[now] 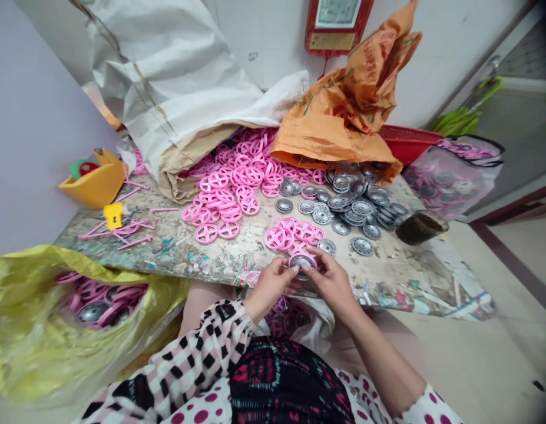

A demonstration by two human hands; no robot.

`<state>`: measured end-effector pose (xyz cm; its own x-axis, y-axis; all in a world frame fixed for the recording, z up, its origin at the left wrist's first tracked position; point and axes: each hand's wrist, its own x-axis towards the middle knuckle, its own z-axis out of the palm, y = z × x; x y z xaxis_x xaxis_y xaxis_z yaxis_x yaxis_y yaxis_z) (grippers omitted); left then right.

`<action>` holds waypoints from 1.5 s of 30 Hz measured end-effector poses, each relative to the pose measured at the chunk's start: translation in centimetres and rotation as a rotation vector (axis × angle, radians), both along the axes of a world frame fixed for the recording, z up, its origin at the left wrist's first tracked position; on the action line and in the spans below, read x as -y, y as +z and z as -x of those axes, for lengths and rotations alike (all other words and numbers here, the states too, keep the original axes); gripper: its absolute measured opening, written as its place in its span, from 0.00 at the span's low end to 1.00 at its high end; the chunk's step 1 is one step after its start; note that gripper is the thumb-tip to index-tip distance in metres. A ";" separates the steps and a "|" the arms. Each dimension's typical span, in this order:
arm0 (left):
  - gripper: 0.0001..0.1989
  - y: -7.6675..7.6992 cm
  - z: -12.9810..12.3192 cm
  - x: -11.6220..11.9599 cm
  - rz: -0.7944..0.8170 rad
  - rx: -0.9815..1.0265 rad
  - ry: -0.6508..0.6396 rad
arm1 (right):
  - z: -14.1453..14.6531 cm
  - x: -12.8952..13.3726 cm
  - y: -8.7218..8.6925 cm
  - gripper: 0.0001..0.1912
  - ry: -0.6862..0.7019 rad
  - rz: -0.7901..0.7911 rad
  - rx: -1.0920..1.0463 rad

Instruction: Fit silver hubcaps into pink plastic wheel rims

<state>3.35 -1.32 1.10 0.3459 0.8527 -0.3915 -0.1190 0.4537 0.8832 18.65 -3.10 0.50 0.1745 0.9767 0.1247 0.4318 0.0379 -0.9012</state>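
At the table's front edge, my left hand [273,285] and my right hand [334,281] hold one pink wheel with a grey disc [301,261] in it between them. The fingers of both hands are closed on its rim, thumbs on the disc. Just beyond lie several loose pink rings [287,233] and a single grey disc [327,247]. A big heap of pink rings [246,171] spills from a white sack [179,76]. To its right, grey discs [361,207] are piled below an orange sack [338,132].
Pink sticks [135,242] and a yellow piece [113,216] lie on the table [175,259] at left. A dark cup [420,227] stands at right. A yellow bag [29,318] and a clear bag [449,176] hold pink and grey parts. Behind is a red basket [409,141].
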 end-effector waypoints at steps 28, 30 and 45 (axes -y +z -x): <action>0.15 -1.3 2.8 -4.7 -0.730 -0.821 0.149 | -8.0 -0.1 -1.2 0.20 -0.250 -0.042 0.547; 0.19 -1.2 2.7 -5.5 -0.746 -0.865 0.188 | -10.1 -1.6 -1.4 0.21 -0.337 -0.009 0.764; 0.18 -0.1 3.1 -7.8 -0.326 -0.441 0.238 | -13.1 -1.5 0.4 0.20 -0.461 0.179 0.979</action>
